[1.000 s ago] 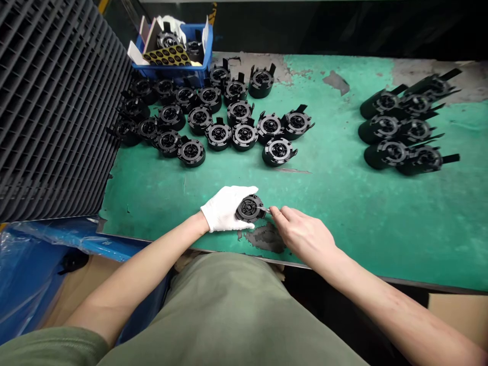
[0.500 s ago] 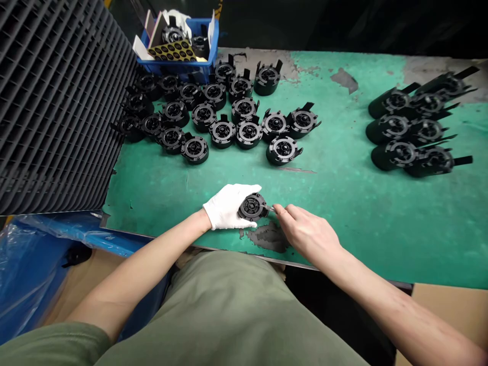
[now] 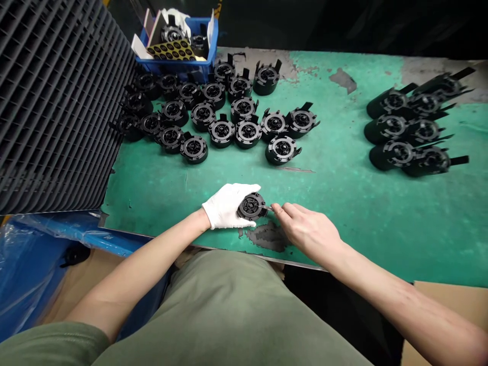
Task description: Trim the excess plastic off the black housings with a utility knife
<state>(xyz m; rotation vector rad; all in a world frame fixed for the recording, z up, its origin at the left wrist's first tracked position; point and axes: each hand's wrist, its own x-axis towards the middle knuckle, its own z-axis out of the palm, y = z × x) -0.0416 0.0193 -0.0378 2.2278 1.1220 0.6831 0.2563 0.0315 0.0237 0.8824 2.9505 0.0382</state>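
Two hands (image 3: 229, 207), one round part (image 3: 250, 206), one tool (image 3: 268, 207)

One held disc (image 3: 249, 205), one bin (image 3: 205, 69), seven black parts (image 3: 378, 129) right, roughly twenty left.

A worn green worktable (image 3: 343, 203) stretches before a dark backdrop (image 3: 324, 23).

- white-gloved left hand (image 3: 224, 207) wrapped around a round black part (image 3: 250, 205)
- bare right hand (image 3: 309, 230) pinching a thin metal tool (image 3: 268, 208), tip right at that part's face
- loads more black parts (image 3: 221, 131) sitting on a pretty beat-up green tabletop (image 3: 343, 203)
- blue bin (image 3: 203, 70) up back, dark gridded stack (image 3: 57, 112) off left
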